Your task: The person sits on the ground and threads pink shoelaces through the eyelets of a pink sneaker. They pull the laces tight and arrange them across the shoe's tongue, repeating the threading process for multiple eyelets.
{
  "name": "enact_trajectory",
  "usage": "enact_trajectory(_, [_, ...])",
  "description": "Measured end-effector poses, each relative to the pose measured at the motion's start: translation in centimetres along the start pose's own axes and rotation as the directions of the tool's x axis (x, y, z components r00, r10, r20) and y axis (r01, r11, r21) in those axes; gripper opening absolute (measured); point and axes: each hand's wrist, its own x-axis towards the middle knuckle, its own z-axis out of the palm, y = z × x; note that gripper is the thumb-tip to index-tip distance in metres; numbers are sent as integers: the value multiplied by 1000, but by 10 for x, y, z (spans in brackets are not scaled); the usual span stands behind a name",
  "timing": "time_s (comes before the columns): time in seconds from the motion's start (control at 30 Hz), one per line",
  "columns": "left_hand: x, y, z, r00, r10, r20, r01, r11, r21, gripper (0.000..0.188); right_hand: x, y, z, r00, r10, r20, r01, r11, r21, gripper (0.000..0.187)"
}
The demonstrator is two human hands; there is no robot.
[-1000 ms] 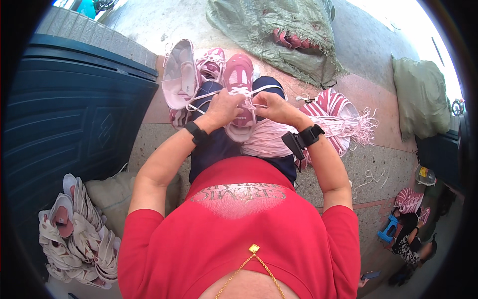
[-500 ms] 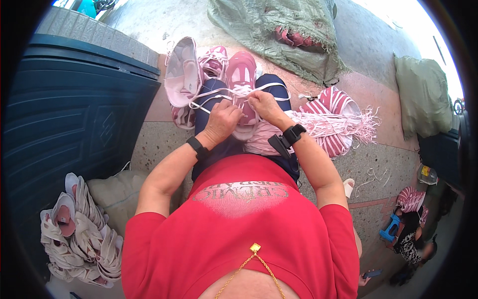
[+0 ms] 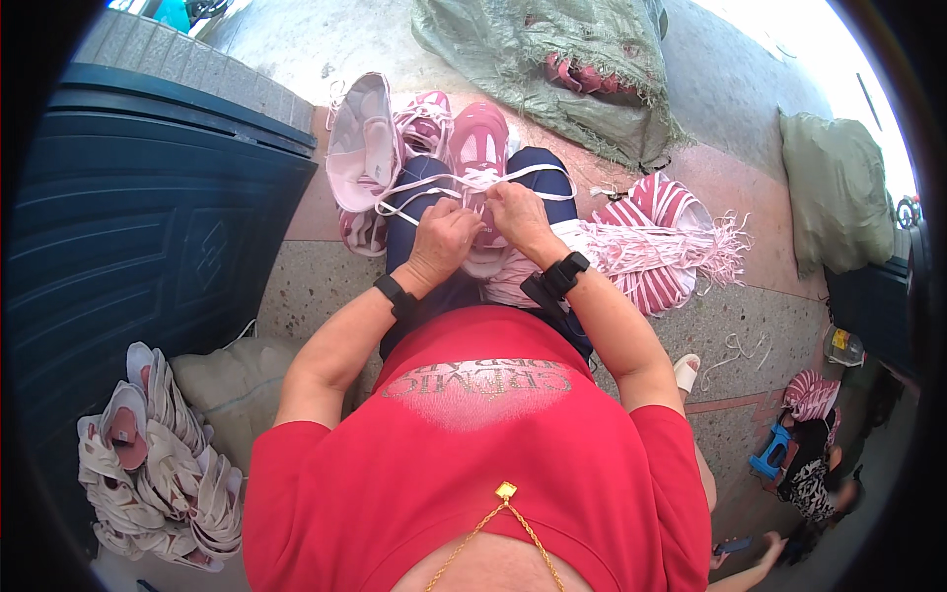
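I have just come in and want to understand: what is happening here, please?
A person in red works at the white laces of a pink shoe. The left grip and right grip are close together over it; exactly what they pinch is unclear. Pale pink strands lie bundled to the right.

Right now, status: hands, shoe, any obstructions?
Left hand and right hand at the white laces. Pink shoe beneath, toe pointing away. Pink strand bundle close right, apparently not blocking.

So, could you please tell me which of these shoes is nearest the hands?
The pink shoe between the knees: the left hand and right hand are at its laces, while the other shoes lie farther away.
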Motion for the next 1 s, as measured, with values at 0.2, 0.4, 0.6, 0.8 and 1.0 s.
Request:
enact_trajectory(0.2, [6, 0, -4, 994, 88, -70, -88, 996, 14, 17, 2, 2, 12, 996, -41, -79, 45, 998, 48, 18])
enact_trajectory(0.4, [24, -24, -13, 993, -119, -21, 116, 987, -115, 26, -4, -6, 7, 992, -58, -112, 57, 998, -10, 19])
enact_trajectory(0.6, [43, -26, -3, 925, -176, 336, 206, 977, -56, 37, -4, -6, 6, 993, -55, -107, 54, 999, -6, 17])
enact_trajectory(0.8, [55, -29, -4, 914, 30, 404, -13, 999, -45, 41, 5, 1, -7, 998, -20, -66, 21, 1000, 12, 18])
enact_trajectory(1.0, [45, -48, -56, 920, -39, 390, -112, 927, 357, 5, 33, 14, -36, 944, -315, 97, 329, 883, -336, 23])
